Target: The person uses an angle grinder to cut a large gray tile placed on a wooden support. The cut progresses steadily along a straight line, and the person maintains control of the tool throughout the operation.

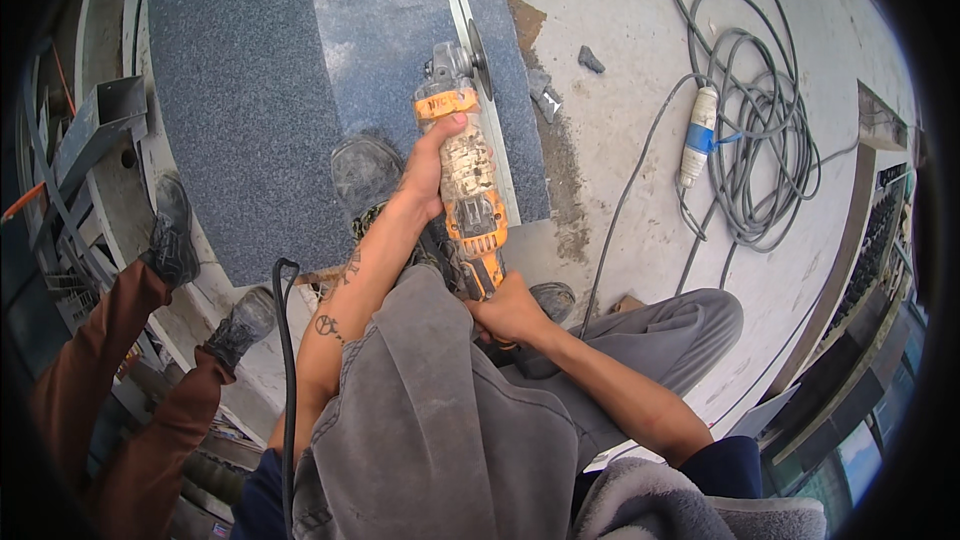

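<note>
Both hands hold a worn yellow and grey angle grinder (465,165), its body wrapped in scuffed pale tape. My left hand (430,165) is wrapped around the middle of the body, behind the yellow collar. At the rear handle, my right hand (512,312) is closed round the grip. The cutting disc (480,58) stands on edge at the tool's far right side, beside a long metal straightedge (505,170). The straightedge lies lengthwise on a speckled dark grey stone slab (250,120). Whether the disc touches the slab or is spinning I cannot tell.
A coiled grey cable (755,140) with a white and blue connector (698,138) lies on the concrete floor at right. Broken stone chips (590,60) sit beside the slab. Another person's boots (240,325) stand at left, near a metal channel (100,125). My boot (367,175) rests on the slab.
</note>
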`<action>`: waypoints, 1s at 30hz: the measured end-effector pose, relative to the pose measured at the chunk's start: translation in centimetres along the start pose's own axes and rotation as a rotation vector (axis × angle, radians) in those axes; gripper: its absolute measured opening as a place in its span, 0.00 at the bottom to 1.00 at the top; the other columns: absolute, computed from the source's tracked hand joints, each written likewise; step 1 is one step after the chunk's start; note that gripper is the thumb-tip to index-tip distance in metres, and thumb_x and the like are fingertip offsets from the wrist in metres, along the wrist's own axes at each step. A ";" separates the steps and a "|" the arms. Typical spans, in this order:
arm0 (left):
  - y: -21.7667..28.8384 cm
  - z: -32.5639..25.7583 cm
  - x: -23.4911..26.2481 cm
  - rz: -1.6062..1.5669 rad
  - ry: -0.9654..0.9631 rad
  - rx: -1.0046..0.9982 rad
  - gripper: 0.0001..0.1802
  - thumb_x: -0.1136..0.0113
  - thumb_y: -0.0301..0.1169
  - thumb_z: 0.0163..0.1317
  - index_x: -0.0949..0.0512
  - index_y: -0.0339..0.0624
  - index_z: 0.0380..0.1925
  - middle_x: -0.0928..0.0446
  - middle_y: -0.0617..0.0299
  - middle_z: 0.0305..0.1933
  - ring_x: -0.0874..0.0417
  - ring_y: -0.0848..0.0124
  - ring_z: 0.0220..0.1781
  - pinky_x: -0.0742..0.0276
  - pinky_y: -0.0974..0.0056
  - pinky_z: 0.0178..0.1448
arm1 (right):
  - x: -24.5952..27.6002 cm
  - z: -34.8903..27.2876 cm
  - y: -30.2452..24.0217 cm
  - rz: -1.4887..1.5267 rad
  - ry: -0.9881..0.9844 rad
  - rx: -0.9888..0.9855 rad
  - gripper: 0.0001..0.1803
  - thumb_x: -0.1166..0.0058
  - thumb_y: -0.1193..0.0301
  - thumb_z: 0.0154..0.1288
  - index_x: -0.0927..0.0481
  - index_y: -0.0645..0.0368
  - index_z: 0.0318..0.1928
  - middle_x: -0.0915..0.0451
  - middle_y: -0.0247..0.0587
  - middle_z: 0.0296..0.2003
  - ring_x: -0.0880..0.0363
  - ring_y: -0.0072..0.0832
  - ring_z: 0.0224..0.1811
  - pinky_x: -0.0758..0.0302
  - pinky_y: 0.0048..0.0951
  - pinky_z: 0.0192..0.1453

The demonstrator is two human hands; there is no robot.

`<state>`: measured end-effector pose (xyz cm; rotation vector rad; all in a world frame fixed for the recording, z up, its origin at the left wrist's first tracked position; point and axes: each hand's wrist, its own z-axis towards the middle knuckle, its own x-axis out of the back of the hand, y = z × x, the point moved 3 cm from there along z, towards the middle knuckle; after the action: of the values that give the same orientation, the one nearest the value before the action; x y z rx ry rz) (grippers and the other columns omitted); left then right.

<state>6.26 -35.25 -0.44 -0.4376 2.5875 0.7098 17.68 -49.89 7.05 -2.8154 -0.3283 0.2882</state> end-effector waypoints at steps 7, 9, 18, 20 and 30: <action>0.3 -0.3 -0.2 -0.004 -0.005 -0.041 0.31 0.42 0.51 0.59 0.31 0.39 0.54 0.20 0.50 0.33 0.13 0.62 0.33 0.13 0.58 0.35 | 0.0 -0.8 -1.0 -0.027 0.006 -0.093 0.11 0.39 0.75 0.53 0.25 0.68 0.21 0.24 0.41 0.14 0.24 0.27 0.13 0.30 0.30 0.18; 1.4 0.6 -0.3 -0.012 -0.033 -0.081 0.31 0.43 0.51 0.59 0.31 0.39 0.53 0.20 0.50 0.32 0.13 0.62 0.32 0.13 0.58 0.34 | 0.2 0.0 -2.3 -0.033 -0.023 -0.035 0.11 0.39 0.76 0.53 0.25 0.68 0.20 0.25 0.41 0.14 0.25 0.27 0.13 0.30 0.30 0.17; 6.0 4.7 -0.4 -0.001 -0.045 -0.124 0.28 0.43 0.49 0.60 0.30 0.37 0.50 0.20 0.50 0.30 0.13 0.62 0.29 0.12 0.59 0.32 | 1.1 2.8 -6.9 0.046 -0.022 -0.032 0.11 0.40 0.77 0.52 0.27 0.68 0.18 0.26 0.42 0.15 0.26 0.27 0.13 0.29 0.31 0.16; 4.5 3.2 -0.3 -0.042 -0.055 -0.093 0.28 0.42 0.48 0.60 0.30 0.37 0.51 0.20 0.50 0.30 0.13 0.63 0.29 0.13 0.60 0.32 | 0.6 1.6 -5.6 0.037 -0.037 -0.016 0.12 0.40 0.76 0.53 0.26 0.68 0.17 0.25 0.42 0.14 0.26 0.27 0.13 0.29 0.32 0.16; 6.0 4.9 -0.4 -0.002 -0.062 -0.120 0.28 0.43 0.49 0.60 0.30 0.35 0.49 0.20 0.51 0.30 0.14 0.64 0.28 0.12 0.60 0.30 | 1.1 3.6 -6.7 0.069 -0.012 0.005 0.12 0.40 0.77 0.52 0.26 0.69 0.17 0.25 0.42 0.14 0.26 0.26 0.13 0.29 0.30 0.16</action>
<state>5.69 -27.59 -1.63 -0.4482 2.4955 0.8671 16.63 -42.43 5.50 -2.8252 -0.2335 0.3206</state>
